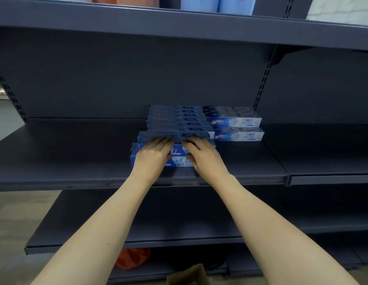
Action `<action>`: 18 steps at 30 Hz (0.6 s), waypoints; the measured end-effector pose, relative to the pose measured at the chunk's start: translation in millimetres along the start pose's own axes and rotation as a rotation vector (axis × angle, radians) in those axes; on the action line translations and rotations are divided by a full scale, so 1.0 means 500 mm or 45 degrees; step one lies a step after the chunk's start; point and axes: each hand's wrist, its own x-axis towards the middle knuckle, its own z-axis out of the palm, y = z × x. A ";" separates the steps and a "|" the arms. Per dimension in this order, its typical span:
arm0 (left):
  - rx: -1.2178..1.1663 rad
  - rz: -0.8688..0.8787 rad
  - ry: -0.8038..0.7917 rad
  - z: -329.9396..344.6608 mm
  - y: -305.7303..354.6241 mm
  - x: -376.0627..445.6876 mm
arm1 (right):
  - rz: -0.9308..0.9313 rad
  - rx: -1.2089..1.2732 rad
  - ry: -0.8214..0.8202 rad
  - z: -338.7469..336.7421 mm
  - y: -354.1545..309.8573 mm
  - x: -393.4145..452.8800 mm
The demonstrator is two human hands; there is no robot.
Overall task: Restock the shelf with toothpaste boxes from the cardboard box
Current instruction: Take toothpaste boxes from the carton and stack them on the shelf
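Blue toothpaste boxes (179, 120) lie stacked in rows on the dark middle shelf (76, 153). In front of them is a two-high stack of blue boxes (177, 150). My left hand (151, 156) and my right hand (201, 154) both rest on this front stack, fingers over the top box's upper edge, palms against the fronts. To the right, lighter Crest boxes (236, 125) stand stacked two high. A corner of the cardboard box (189, 274) shows at the bottom edge.
The upper shelf (179, 23) overhangs closely, with blue and orange goods on top. A lower shelf (179, 223) juts out below. An orange bag (133, 257) lies under it. The upright post (263, 79) divides the shelf bays.
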 end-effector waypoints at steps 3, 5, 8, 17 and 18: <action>-0.069 -0.030 -0.029 -0.002 -0.005 0.004 | 0.021 0.042 -0.033 -0.001 0.001 0.005; -0.125 -0.061 -0.054 -0.004 -0.006 0.005 | 0.047 0.058 -0.045 -0.004 0.001 0.008; -0.159 -0.069 -0.084 -0.010 -0.003 0.008 | 0.107 0.040 -0.062 -0.012 -0.001 0.014; 0.233 -0.059 -0.192 -0.037 -0.009 0.005 | 0.309 -0.283 -0.208 -0.029 -0.025 -0.002; 0.276 -0.150 -0.243 -0.046 -0.010 0.002 | 0.315 -0.317 -0.210 -0.034 -0.023 -0.006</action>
